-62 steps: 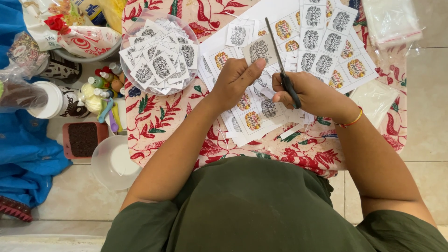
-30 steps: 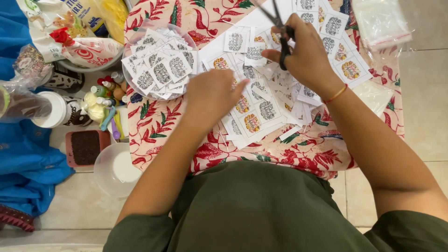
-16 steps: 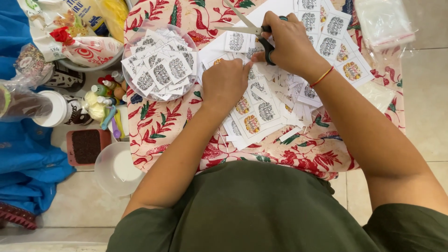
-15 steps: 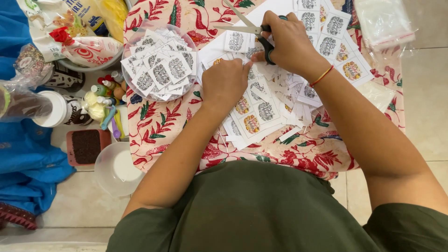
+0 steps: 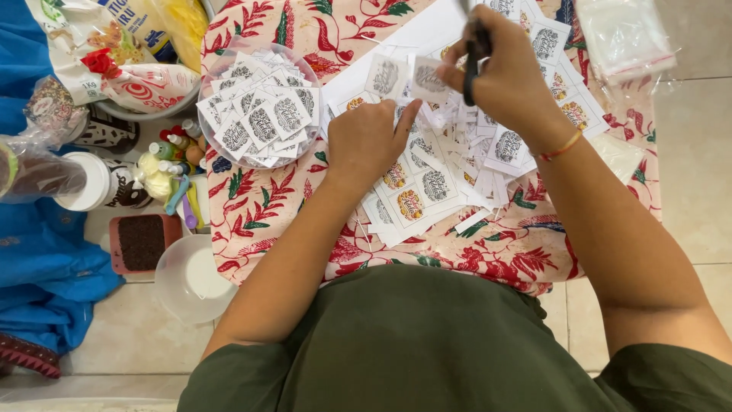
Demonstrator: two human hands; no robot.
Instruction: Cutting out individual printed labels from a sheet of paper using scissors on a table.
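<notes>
Floral cloth (image 5: 290,206), red and cream leaf print, soft and slightly rumpled, is covering the work surface; pale floor tiles (image 5: 694,191) are showing around it. On the cloth a big white printed sheet (image 5: 415,202) of square labels is lying flat, thin paper with round grey and orange-yellow designs.

Step in hand, by my read: cutting single labels off the sheet. Right hand (image 5: 507,76) is closing its fingers around dark-handled scissors (image 5: 473,65), blades mostly hidden at the top edge. Left hand (image 5: 367,141) is resting on the sheet, fingers curled, fingertips pinching a small cut label (image 5: 427,80) just beside the scissors. The next snip would probably call for steadying the paper and lining the blades along a label edge.

Clear round bowl (image 5: 210,76), left of the sheet, is holding a loose heap of cut labels (image 5: 263,114), flat little squares overlapping. Thin white paper scraps (image 5: 473,221) are lying near the sheet's lower edge. Clear plastic bag (image 5: 621,34) is sitting at top right, glossy. Small gold and red bangle (image 5: 560,147) is circling the right wrist.
</notes>
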